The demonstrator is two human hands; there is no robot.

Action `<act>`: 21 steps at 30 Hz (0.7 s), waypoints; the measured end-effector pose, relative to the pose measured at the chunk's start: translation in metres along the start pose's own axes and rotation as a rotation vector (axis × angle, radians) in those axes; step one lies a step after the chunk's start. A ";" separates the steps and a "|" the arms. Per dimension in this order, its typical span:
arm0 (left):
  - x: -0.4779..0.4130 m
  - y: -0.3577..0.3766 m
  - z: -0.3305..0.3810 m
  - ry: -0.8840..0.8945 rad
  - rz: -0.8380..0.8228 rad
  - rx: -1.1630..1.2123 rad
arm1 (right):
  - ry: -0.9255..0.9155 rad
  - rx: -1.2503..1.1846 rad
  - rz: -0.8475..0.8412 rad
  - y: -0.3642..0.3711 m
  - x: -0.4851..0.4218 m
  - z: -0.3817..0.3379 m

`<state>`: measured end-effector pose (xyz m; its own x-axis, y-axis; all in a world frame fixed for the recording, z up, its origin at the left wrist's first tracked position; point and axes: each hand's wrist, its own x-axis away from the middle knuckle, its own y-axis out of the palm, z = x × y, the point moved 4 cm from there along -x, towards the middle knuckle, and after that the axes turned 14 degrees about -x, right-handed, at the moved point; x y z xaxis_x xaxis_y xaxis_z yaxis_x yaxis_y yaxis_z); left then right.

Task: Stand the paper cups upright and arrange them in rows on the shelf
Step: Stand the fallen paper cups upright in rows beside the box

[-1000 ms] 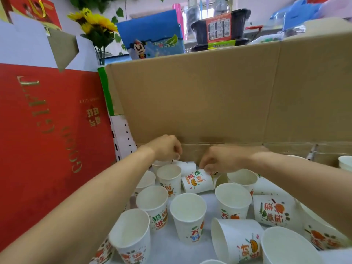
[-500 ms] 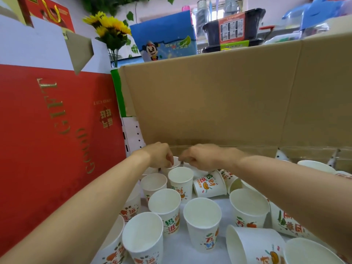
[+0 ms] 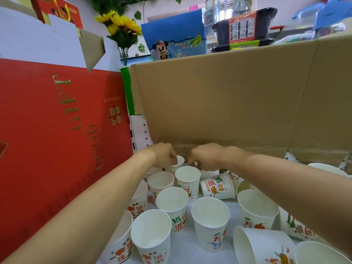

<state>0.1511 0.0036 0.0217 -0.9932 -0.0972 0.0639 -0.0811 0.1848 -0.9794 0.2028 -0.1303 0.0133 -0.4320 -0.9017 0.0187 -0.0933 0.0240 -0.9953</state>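
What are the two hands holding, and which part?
The left hand pinches the rim of the rearmost upright white printed paper cup. The right hand curls its fingers downward beside it; whether it holds anything cannot be told.

Red gift box (image 3: 57,130) left; cardboard panel (image 3: 228,96) behind; sunflowers (image 3: 120,25).

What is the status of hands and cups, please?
Left hand pinches back cup rim. Right hand curled beside it, grip unclear. Fallen cup on its side, right of upright ones.

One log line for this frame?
left hand: pinches back cup rim | right hand: curled, grip unclear | lying cup beside upright cups
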 end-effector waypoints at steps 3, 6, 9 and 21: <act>0.002 0.000 0.003 0.014 0.024 0.020 | -0.005 0.034 0.097 -0.011 0.012 0.006; 0.006 0.000 0.009 0.033 0.038 0.058 | -0.005 0.045 0.172 -0.019 0.028 0.014; 0.009 -0.004 0.015 0.037 0.095 0.075 | 0.004 0.047 0.252 -0.016 0.038 0.020; 0.013 -0.014 0.051 0.131 0.190 0.191 | -0.026 0.178 0.224 -0.009 0.055 0.023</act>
<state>0.1439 -0.0498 0.0260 -0.9924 0.0508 -0.1118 0.1119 -0.0009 -0.9937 0.2010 -0.1900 0.0209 -0.4004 -0.8935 -0.2034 0.1613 0.1498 -0.9755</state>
